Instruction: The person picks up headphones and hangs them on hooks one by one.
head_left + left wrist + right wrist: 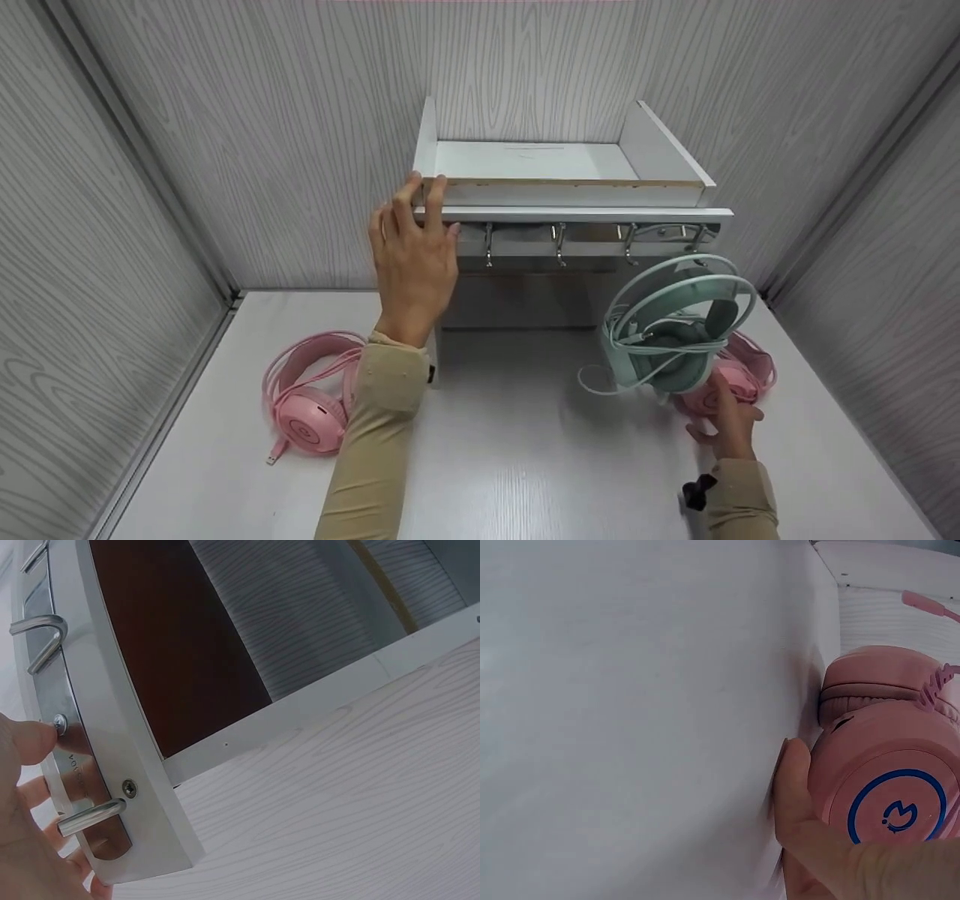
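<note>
My left hand grips the left end of a white shelf unit, fingers over the front edge. In the left wrist view its thumb presses by a screw on the metal hook rail. Mint-green headphones, their cable wound about them, hang at the rail's right end. Below and partly behind them, pink headphones lie on the table. My right hand is at these, fingers spread; in the right wrist view it touches the side of an ear cup. Some of its fingers are hidden there.
A second pair of pink headphones lies on the white table at the left, partly behind my left sleeve. Several metal hooks stick out along the rail. Grey wood-grain panels enclose the back and both sides.
</note>
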Demonstrator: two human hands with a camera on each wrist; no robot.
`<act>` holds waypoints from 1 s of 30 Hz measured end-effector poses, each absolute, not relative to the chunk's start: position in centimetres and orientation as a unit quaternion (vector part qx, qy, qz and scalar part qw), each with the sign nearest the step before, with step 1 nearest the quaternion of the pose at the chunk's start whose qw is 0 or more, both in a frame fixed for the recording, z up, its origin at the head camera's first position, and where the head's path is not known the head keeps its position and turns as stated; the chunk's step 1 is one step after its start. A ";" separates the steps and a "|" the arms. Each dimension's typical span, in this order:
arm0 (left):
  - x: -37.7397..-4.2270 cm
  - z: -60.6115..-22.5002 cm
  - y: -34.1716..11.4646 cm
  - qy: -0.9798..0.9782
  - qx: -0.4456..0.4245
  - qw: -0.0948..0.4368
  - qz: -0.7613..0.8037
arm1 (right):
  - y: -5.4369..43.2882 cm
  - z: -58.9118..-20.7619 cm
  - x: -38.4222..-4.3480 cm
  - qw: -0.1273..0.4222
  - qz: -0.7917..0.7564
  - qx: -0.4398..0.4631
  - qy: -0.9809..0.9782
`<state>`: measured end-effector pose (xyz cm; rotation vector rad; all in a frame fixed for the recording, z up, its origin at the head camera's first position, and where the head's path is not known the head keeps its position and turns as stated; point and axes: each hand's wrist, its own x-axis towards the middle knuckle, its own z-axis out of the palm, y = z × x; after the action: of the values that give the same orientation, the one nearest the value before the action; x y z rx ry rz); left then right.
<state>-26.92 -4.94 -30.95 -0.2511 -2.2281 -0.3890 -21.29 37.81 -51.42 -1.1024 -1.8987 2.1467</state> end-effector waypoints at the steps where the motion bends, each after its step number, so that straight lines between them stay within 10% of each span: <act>1: -26.9 -31.0 -5.0 -0.889 -0.100 0.420 -0.156 | 37.8 -51.4 -21.3 0.031 0.698 -0.361 -0.618; 14: -27.1 -30.9 -4.9 -0.887 -0.102 0.425 -0.153 | 37.7 -51.2 -22.1 0.020 0.692 -0.389 -0.607; 30: -26.9 -30.9 -5.0 -0.889 -0.105 0.418 -0.155 | 37.4 -52.3 -23.1 0.155 0.629 -0.451 -0.614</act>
<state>-26.88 -5.04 -30.93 -0.2623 -2.2307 -0.3888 -23.13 37.40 -52.34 -1.2909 -1.7594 1.8027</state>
